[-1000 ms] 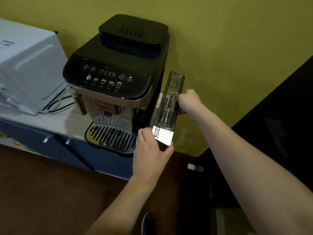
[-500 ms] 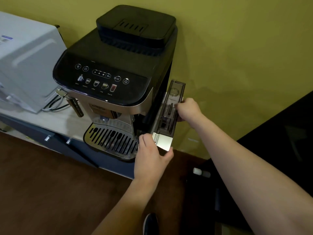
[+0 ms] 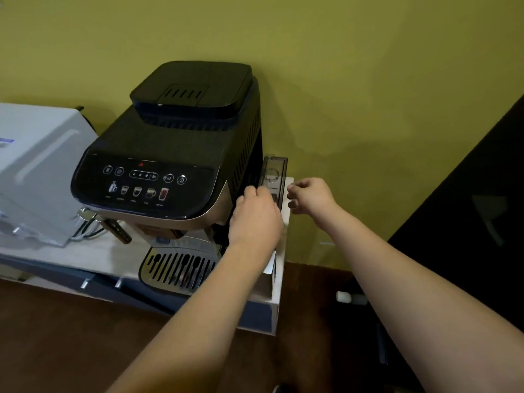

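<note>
Water tank (image 3: 274,173), upright in its slot on the right side of the coffee machine (image 3: 170,148): stiff clear plastic, probably smooth-walled and light unless filled, best held at the top rim, where left hand (image 3: 255,217) curls its fingers; right hand (image 3: 312,195) just beside, loosely curled, empty.

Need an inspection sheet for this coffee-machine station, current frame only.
Surface: light countertop, carries both appliances.
Job's things: black coffee machine; clear water tank upright along its right side.
Clutter: small white bottle on the floor.
Grips: left hand on the water tank, fingers curled over its machine-side edge; right hand beside the tank, loosely curled, holding nothing.
Cables: black and white leads between the white appliance and the coffee machine.
Surroundings: yellow-green wall, brown floor, dark cabinet at right.
</note>
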Demonstrator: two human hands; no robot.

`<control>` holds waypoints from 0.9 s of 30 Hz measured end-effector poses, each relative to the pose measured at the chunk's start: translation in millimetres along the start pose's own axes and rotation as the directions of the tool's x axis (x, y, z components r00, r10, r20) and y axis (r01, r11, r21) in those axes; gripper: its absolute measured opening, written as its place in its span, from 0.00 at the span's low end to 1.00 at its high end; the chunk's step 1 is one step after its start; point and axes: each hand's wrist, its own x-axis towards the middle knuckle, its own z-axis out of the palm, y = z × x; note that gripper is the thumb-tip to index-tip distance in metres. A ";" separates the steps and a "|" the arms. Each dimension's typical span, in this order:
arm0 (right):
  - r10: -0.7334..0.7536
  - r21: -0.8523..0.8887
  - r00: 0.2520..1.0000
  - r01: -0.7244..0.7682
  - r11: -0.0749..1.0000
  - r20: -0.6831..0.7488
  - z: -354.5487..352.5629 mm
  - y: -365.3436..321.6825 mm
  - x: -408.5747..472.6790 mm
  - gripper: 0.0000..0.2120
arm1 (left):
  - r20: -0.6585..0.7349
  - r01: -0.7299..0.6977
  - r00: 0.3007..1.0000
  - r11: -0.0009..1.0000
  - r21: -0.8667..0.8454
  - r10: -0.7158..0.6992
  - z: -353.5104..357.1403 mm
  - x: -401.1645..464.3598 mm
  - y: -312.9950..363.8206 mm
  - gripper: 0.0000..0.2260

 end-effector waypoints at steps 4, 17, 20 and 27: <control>-0.005 -0.066 1.000 0.004 0.998 -0.027 7.1 -7.0 13.0 0.11 | 0.168 0.057 0.982 0.983 0.174 -0.087 9.1 30.3 5.3 0.11; -0.418 -0.212 0.870 0.371 0.904 -0.261 -34.0 -134.7 -70.1 0.17 | -0.307 -0.071 0.952 0.975 -0.209 0.004 -91.4 17.0 38.7 0.09; -0.603 -0.176 0.743 0.577 0.797 -0.290 -39.6 -210.5 -106.6 0.15 | -0.533 -0.190 0.846 0.937 -0.292 0.006 -157.6 14.5 39.4 0.09; -0.756 -0.087 0.617 0.759 0.645 -0.217 50.0 -290.4 -167.9 0.04 | -0.771 -0.293 0.636 0.921 -0.256 -0.012 -243.0 10.9 -55.6 0.06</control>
